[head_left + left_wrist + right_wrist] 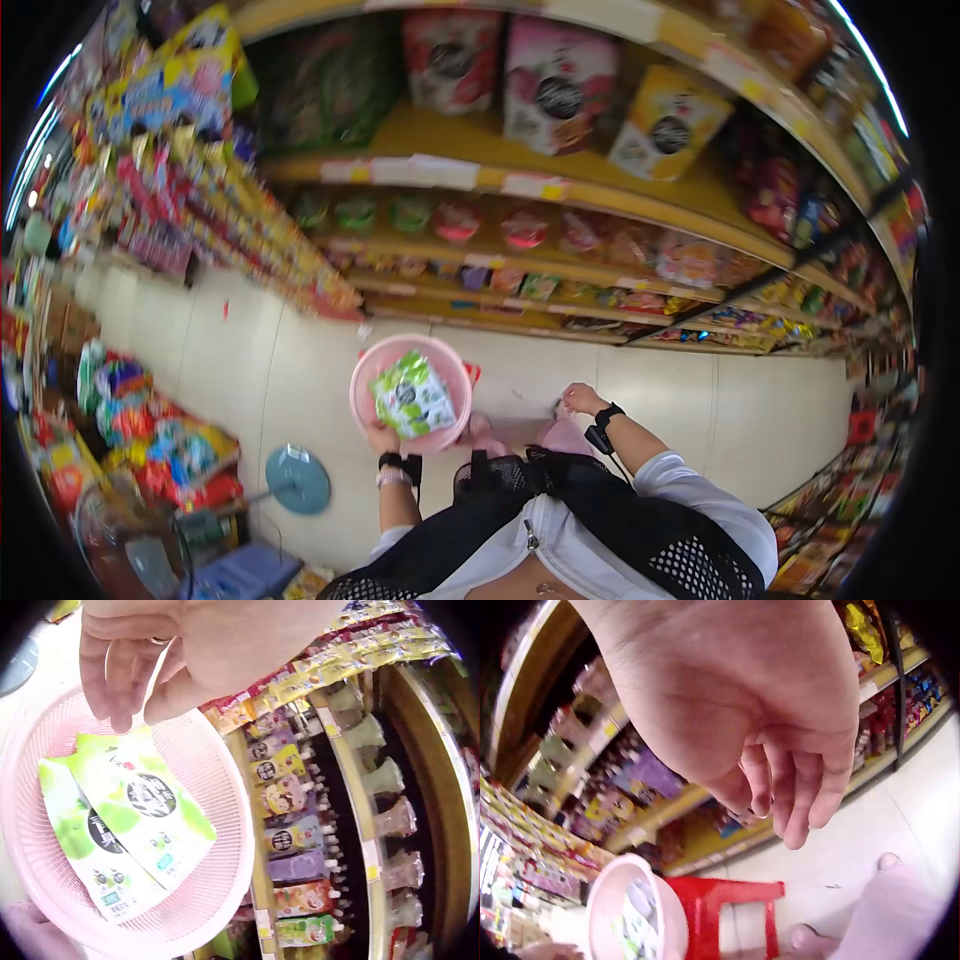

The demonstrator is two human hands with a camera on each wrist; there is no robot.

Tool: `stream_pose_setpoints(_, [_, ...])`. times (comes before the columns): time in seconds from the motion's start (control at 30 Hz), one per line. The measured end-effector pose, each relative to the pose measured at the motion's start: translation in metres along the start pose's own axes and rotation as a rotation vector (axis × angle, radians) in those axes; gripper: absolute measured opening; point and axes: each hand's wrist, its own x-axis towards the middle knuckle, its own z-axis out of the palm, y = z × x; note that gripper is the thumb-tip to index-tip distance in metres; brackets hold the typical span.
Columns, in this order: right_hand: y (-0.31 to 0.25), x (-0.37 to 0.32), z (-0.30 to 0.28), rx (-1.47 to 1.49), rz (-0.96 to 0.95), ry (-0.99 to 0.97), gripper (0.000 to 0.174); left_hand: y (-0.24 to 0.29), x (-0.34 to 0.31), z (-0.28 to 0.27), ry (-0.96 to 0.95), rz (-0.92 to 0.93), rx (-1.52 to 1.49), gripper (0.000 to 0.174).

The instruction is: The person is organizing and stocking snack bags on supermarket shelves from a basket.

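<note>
Two green-and-white snack pouches point(142, 802) lie overlapping inside a pink mesh basket point(360, 380). The left hand point(382, 437) is at the basket's near-left rim; in the left wrist view that hand point(142, 660) hangs over the rim with fingers loosely bent, no item in them. Whether it touches the rim is unclear. Off to the right of the basket, the right hand point(582, 399) holds nothing; its fingers hang loosely curled in the right wrist view point(757, 727). Beneath the basket a red stool point(705, 900) shows.
Shelves point(480, 178) of pouches, cups and bagged snacks stand ahead. Hanging packets point(230, 220) line the left. A round blue-green stool point(298, 479) and piled colourful bags point(180, 440) are at lower left. Tiled floor point(660, 385) lies between the shelves and the person.
</note>
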Motion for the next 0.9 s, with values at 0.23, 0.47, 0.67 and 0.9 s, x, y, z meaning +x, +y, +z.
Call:
stream_pose_setpoints(0.23, [-0.129, -0.08, -0.127, 0.243, -0.553, 0.24, 0.011, 0.134, 0.014, 0.011, -0.404, 0.373, -0.065, 0.024])
stream_pose_setpoints(0.47, [-0.266, -0.166, -0.269, 0.04, -0.985, 0.867, 0.037, 0.389, -0.056, -0.004, -0.701, 0.76, -0.528, 0.023])
stream_pose_setpoints(0.67, [-0.327, -0.125, -0.379, -0.081, -1.282, 1.209, 0.055, 0.558, -0.126, -0.021, -0.855, 1.044, -0.612, 0.034])
stream_pose_setpoints(0.9, [-0.365, -0.116, -0.42, 0.093, -0.945, 0.412, 0.046, 0.631, -0.137, 0.047, -0.542, 1.261, -0.387, 0.07])
